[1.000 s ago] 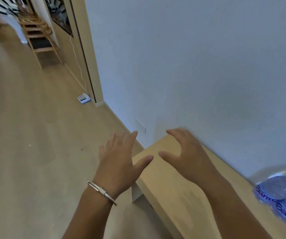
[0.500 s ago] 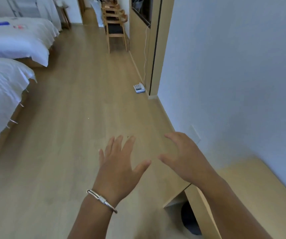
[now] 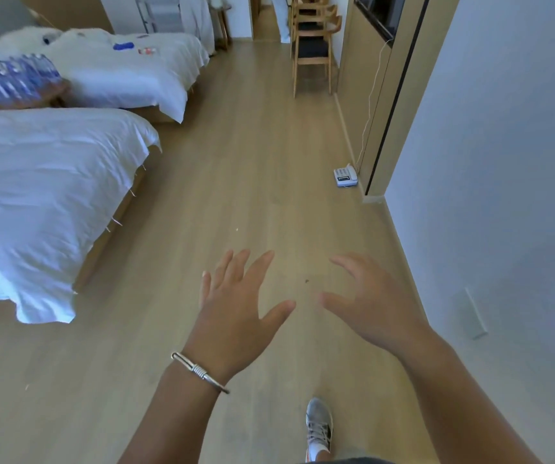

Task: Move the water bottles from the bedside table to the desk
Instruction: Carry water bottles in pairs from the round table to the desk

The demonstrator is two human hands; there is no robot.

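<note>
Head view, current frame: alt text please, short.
Both bare hands, left hand and right hand, hover open and empty over a light wooden floor. Clear blue-labelled water bottles crowd a bedside table far left, between two white-sheeted beds.

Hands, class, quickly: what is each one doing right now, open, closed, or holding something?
Left hand: open, fingers spread, holding nothing.
Right hand: open, fingers loosely bent, holding nothing.

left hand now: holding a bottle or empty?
Empty and open. The left hand hangs over bare floor with fingers spread, nothing in it. The water bottles sit far off between the beds.
</note>
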